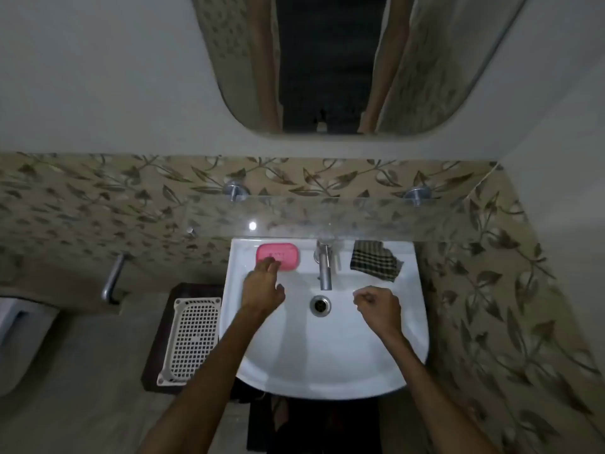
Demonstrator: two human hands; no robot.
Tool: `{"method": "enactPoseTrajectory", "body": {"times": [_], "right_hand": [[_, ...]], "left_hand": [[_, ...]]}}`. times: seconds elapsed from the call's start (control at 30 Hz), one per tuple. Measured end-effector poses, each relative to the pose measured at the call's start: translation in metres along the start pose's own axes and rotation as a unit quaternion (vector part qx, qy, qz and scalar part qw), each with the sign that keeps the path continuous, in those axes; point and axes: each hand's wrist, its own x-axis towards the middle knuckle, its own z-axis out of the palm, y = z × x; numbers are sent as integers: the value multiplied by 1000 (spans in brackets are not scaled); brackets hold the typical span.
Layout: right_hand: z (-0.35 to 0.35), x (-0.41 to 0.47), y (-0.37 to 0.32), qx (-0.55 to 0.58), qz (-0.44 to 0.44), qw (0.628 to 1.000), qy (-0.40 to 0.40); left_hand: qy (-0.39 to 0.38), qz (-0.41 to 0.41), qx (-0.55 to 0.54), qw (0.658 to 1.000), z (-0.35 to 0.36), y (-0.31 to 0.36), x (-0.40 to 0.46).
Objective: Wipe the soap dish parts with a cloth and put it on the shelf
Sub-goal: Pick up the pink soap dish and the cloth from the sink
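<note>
A pink soap dish [282,253] lies on the back left ledge of the white sink [327,365]. My left hand [262,286] reaches over the basin, fingers apart, its fingertips at the dish's near edge, holding nothing. A dark checked cloth [373,261] lies crumpled on the back right ledge. My right hand [379,306] hovers over the basin below the cloth, fingers curled in a loose fist, empty. A clear glass shelf [327,217] on two metal pegs runs along the wall above the sink.
A chrome tap [324,267] stands between dish and cloth, with the drain [320,305] below it. A white perforated tray [191,339] rests on a dark stand left of the sink. A mirror [327,60] hangs above. A metal handle [113,280] sticks out at left.
</note>
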Motion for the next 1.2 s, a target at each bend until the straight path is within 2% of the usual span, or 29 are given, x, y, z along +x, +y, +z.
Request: {"method": "enactPoseTrajectory", "body": {"times": [0.1,0.3,0.4,0.5,0.63,0.73,0.77,0.83,0.9,0.93,1.03,1.1,1.13,1.2], "right_hand": [[3,15,9,38,70,997,11],[0,44,29,121,199,970,71],[-7,65,35,227,276,927,109],[-16,82,37,368,338,860,101],[-16,96,31,452,361,806,127],[-14,98,29,470,363,797,107],[-14,99,27,490,367,784,106],[-12,100,18,497,373,771,139],[-12,104,13,521,395,732,192],[-14,104,9,539,393,719,192],[-16,107,7,558,412,710,126],[-18,109,4,579,428,685,107],[-19,110,2,586,421,686,95],[-18,114,-3,567,408,711,79]], "left_hand": [[-1,-1,30,1000,-7,-11,38],[-96,51,135,985,0,-27,85],[-110,52,165,979,10,-33,96],[-99,44,146,983,17,-35,102],[-69,56,107,990,16,-37,107],[-63,67,100,991,14,-38,107],[-65,70,112,989,14,-38,108],[-68,76,134,986,14,-37,109],[-62,85,134,985,13,-38,108],[-56,90,131,986,12,-38,108],[-29,107,109,988,10,-41,106],[-14,114,79,990,8,-43,102],[-9,113,51,992,6,-44,100],[-3,103,-9,995,4,-43,97]]}}
